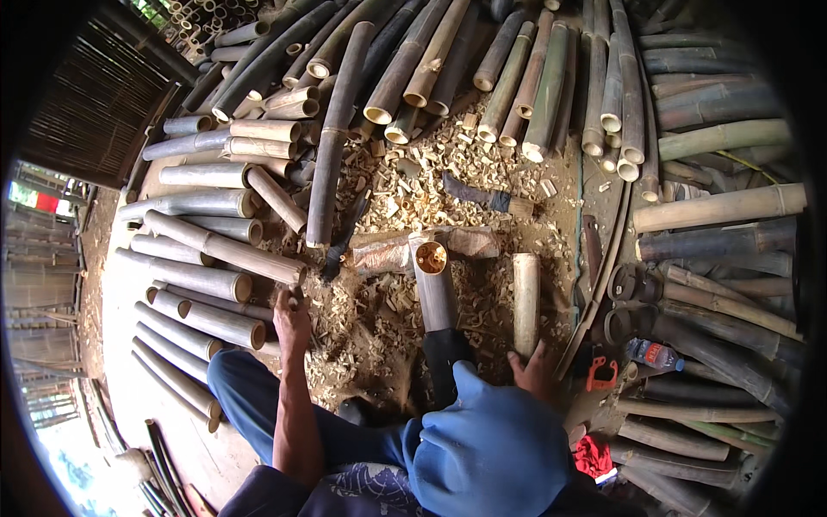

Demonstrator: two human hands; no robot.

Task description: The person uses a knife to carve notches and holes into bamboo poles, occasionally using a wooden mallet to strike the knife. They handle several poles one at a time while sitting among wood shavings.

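Note:
My left hand [293,320] is closed in a fist near the end of a bamboo pole [226,246]; a small dark end shows at its top, too little to name. My right hand [536,372] has its fingers around the lower end of a pale, peeled bamboo piece [525,302], which points away from me. Between the hands, a grey bamboo tube [437,297] with an open, cut upper end rests on a wooden block [472,243]. Its lower end meets dark cloth [448,358] beside my blue-trousered knee [482,435].
Wood shavings [405,202] cover the ground ahead. A dark blade with a wooden handle [520,207] lies among them. Bamboo tubes are stacked left, far and right [724,207]. A plastic bottle [653,354], an orange plastic piece [603,373] and red cloth [593,455] sit right.

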